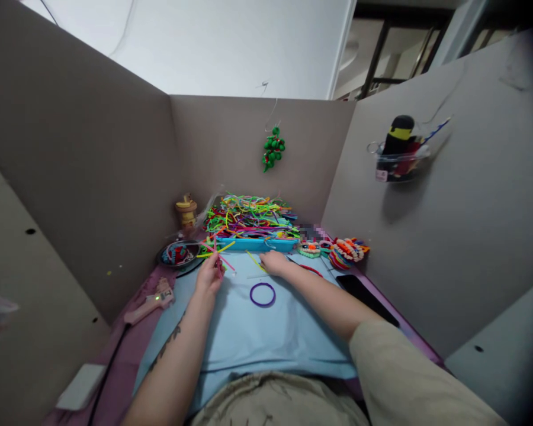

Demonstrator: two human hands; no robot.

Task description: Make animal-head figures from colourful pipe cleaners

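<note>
Between the fingers of my left hand (211, 273) is a star of crossed pink and yellow craft strips (215, 252), its arms spreading out in several directions. My right hand (273, 262) is closed at the far part of the cloth, its fingers pinched by a single yellow strip (254, 258) that slants across the cloth. Exactly how the fingers meet that strip is too small to make out. Nearer to me, a purple ring (262, 294) lies flat on the light blue cloth (249, 337), touched by neither hand.
A blue tray (257, 244) heaped with colourful strips stands at the back. A dark bowl (178, 254) and a pink glue gun (151, 305) lie left; beaded-looking crafts (349, 251) and a black phone (368, 299) lie right. Grey partitions (257, 177) enclose the desk.
</note>
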